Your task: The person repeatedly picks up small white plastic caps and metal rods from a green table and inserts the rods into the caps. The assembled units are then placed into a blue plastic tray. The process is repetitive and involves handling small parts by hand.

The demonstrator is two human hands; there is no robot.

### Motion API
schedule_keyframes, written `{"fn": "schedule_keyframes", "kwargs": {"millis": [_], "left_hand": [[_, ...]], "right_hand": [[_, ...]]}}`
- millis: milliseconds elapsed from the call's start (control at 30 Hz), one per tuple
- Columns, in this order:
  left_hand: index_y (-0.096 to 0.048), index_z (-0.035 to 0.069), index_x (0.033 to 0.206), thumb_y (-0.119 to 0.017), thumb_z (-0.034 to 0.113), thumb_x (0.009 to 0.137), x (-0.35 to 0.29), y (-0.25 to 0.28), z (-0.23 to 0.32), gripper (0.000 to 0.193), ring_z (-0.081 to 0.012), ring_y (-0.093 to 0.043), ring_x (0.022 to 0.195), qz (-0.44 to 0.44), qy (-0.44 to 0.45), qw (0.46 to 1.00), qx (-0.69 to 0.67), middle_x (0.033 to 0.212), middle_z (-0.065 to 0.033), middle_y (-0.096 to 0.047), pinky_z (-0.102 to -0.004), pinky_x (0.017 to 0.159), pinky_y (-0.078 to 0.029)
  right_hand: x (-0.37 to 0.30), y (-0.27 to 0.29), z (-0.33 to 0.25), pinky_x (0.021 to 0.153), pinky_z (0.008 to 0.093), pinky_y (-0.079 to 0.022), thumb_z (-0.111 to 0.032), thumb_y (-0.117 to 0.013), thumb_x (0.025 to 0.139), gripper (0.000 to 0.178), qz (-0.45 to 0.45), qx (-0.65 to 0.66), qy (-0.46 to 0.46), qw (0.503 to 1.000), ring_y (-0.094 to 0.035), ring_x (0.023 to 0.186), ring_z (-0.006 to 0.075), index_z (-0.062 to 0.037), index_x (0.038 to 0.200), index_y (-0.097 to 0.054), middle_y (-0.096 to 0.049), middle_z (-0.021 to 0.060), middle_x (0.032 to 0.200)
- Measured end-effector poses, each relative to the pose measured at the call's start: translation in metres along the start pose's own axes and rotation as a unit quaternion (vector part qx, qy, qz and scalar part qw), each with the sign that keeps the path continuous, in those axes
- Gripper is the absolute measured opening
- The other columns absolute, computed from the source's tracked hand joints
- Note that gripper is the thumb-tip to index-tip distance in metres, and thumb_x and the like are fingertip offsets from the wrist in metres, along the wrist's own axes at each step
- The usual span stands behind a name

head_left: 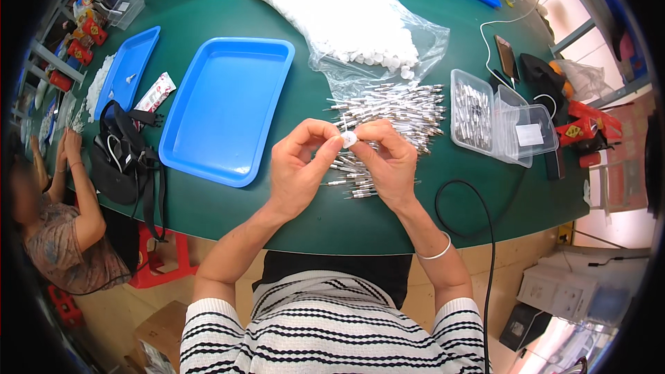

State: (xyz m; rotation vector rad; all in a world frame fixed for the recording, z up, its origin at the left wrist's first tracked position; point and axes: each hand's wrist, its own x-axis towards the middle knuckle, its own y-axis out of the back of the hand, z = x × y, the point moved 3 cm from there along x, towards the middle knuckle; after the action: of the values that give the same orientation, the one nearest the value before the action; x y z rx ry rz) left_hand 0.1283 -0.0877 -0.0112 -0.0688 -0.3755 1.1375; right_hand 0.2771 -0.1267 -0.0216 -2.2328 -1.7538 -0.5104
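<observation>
Hands point(296, 170), nearly closed, pinch one round white piece point(348, 140) near slim metallic-looking rods point(415, 112).

You have one left hand point(301, 163) and one right hand point(391, 170), two in all, with one white disc point(348, 139) between them. You wear one white bracelet point(438, 255). Around you are at least four blue trays point(222, 111), one large clear bag point(433, 33), one phone point(507, 57), one black strapped bag point(114, 170) and at least one co-worker point(59, 242). The white pieces point(377, 55) and slim rods point(398, 111) are too many to count.
</observation>
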Motion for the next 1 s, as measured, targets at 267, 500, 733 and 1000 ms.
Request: {"fn": "schedule_keyframes", "kwargs": {"millis": [267, 500, 733, 1000], "left_hand": [[-0.054, 0.002, 0.094, -0.057, 0.011, 0.094, 0.004, 0.004, -0.008, 0.010, -0.0122, -0.056, 0.091, -0.038, 0.118, 0.975, -0.182, 0.098, -0.0081, -0.059, -0.0283, 0.081, -0.047], [-0.057, 0.000, 0.087, -0.065, 0.005, 0.086, 0.011, 0.007, 0.011, 0.009, -0.0138, -0.058, 0.082, -0.026, -0.099, 0.980, 0.169, 0.091, -0.0073, -0.061, -0.0260, 0.075, -0.047], [-0.058, -0.001, 0.085, -0.060, 0.005, 0.089, 0.010, 0.016, 0.008, 0.007, -0.0101, -0.055, 0.084, -0.063, 0.008, 0.988, 0.138, 0.091, -0.0051, -0.060, -0.0233, 0.076, -0.044], [-0.059, 0.002, 0.089, -0.057, 0.010, 0.093, 0.006, 0.011, -0.002, 0.010, -0.0073, -0.053, 0.083, -0.060, 0.135, 0.986, -0.077, 0.093, -0.0034, -0.060, -0.0236, 0.079, -0.042]], "right_hand": [[-0.002, -0.001, -0.003, 0.072, 0.0287, -0.045, 0.000, -0.073, 0.076, 0.014, 0.017, -0.048, 0.041, 0.998, -0.056, 0.082, 0.0167, -0.0052, 0.088, -0.067, -0.065, 0.0034, 0.086], [0.004, -0.001, -0.014, 0.068, 0.0309, -0.044, 0.003, -0.076, 0.069, 0.022, 0.005, -0.200, 0.172, 0.965, -0.056, 0.077, 0.0200, -0.0060, 0.086, -0.065, -0.064, 0.0038, 0.082], [0.003, -0.002, -0.010, 0.067, 0.0299, -0.045, 0.002, -0.077, 0.068, 0.022, 0.003, -0.210, 0.189, 0.959, -0.056, 0.077, 0.0195, -0.0063, 0.086, -0.066, -0.064, 0.0037, 0.082], [-0.005, -0.005, 0.004, 0.071, 0.0265, -0.047, 0.002, -0.074, 0.075, 0.015, -0.005, -0.023, 0.020, 1.000, -0.058, 0.083, 0.0147, -0.0051, 0.087, -0.067, -0.064, 0.0038, 0.086]]}}
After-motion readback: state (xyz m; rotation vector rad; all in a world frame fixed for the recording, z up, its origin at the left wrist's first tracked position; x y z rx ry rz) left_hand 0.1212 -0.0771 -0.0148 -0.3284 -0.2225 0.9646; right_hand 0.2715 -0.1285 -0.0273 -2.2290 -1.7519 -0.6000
